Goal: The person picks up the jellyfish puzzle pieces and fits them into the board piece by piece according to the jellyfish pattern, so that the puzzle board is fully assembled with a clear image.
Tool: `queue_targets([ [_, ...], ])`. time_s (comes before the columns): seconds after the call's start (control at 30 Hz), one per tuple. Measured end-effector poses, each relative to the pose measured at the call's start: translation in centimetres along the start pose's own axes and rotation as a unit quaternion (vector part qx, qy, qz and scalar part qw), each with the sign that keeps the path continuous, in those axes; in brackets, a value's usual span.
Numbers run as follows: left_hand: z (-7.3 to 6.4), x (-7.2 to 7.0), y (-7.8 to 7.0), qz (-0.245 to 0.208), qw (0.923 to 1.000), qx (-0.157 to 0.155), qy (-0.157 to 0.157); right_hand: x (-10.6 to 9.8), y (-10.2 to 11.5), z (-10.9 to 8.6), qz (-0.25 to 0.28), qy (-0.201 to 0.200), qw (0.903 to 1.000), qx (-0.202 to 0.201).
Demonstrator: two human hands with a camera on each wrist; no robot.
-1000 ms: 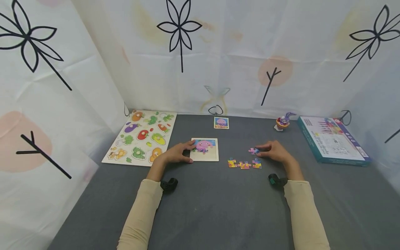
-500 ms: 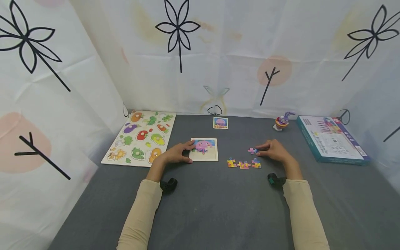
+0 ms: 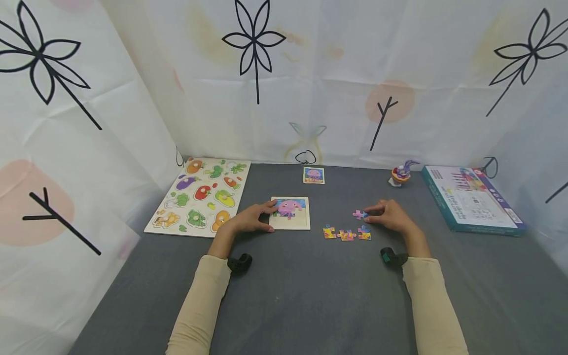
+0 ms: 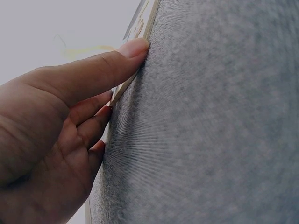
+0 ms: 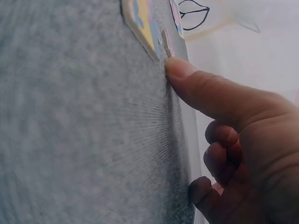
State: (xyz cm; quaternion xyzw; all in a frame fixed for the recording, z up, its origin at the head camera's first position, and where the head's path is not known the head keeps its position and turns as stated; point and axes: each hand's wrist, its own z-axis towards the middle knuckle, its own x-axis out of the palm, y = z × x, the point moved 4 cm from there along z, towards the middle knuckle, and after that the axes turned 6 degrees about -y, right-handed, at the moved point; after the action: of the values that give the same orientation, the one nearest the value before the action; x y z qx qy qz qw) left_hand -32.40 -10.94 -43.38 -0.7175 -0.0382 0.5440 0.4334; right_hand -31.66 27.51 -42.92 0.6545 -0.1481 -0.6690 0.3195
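A small wooden jigsaw board [image 3: 302, 225], partly filled with a pink cartoon animal picture, lies flat on the grey table. My left hand [image 3: 249, 218] holds its left side, thumb at the near corner and index finger at the far corner. In the left wrist view the thumb [image 4: 133, 48] touches the board's edge. To the right, my right hand [image 3: 391, 216] pinches a pink-and-blue jigsaw piece [image 3: 358, 214] lying at table level; the fingertips cover its right end. Just nearer are three loose yellow-and-pink pieces [image 3: 347, 235] in a row. One loose piece [image 5: 145, 28] shows large in the right wrist view.
Behind the board lies a small picture card [image 3: 314, 174]. A vegetable puzzle board [image 3: 206, 195] is at the left. A purple figurine [image 3: 401, 172] and a flat teal-edged box [image 3: 477, 199] stand at the back right. White printed cloth [image 3: 328, 98] walls the table's back and sides.
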Motion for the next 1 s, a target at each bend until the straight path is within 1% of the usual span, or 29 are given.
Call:
queue_targets([
  [0.2, -0.1, 0.1, 0.1, 0.006, 1.0000, 0.003, -0.001, 0.0, 0.9, 0.3, -0.008, -0.006, 0.9999, 0.006],
  [0.3, -0.1, 0.1, 0.2, 0.007, 0.9999, 0.007, -0.003, 0.1, 1.9, 0.8, -0.010, -0.029, 0.9995, 0.003],
  [0.37, -0.2, 0.0, 0.2, 0.009, 0.9999, 0.008, -0.003, 0.3, 2.5, 1.2, -0.018, -0.047, 0.9987, -0.007],
  [0.53, -0.3, 0.1, 0.2, 0.012, 0.9999, 0.005, 0.000, 1.2, 4.3, 2.5, -0.021, -0.067, 0.9971, -0.028],
  [0.67, -0.3, 0.0, 0.1, 0.010, 0.9999, -0.006, -0.001, 2.5, 6.2, 3.6, -0.010, -0.064, 0.9970, -0.041],
  [0.77, -0.3, 0.0, 0.1, 0.011, 0.9999, -0.013, -0.001, 3.6, 7.6, 4.3, -0.001, -0.049, 0.9975, -0.050],
  [1.0, -0.2, -0.1, -0.1, 0.013, 0.9999, -0.005, 0.002, 6.3, 9.8, 5.2, 0.000, -0.020, 0.9974, -0.069],
])
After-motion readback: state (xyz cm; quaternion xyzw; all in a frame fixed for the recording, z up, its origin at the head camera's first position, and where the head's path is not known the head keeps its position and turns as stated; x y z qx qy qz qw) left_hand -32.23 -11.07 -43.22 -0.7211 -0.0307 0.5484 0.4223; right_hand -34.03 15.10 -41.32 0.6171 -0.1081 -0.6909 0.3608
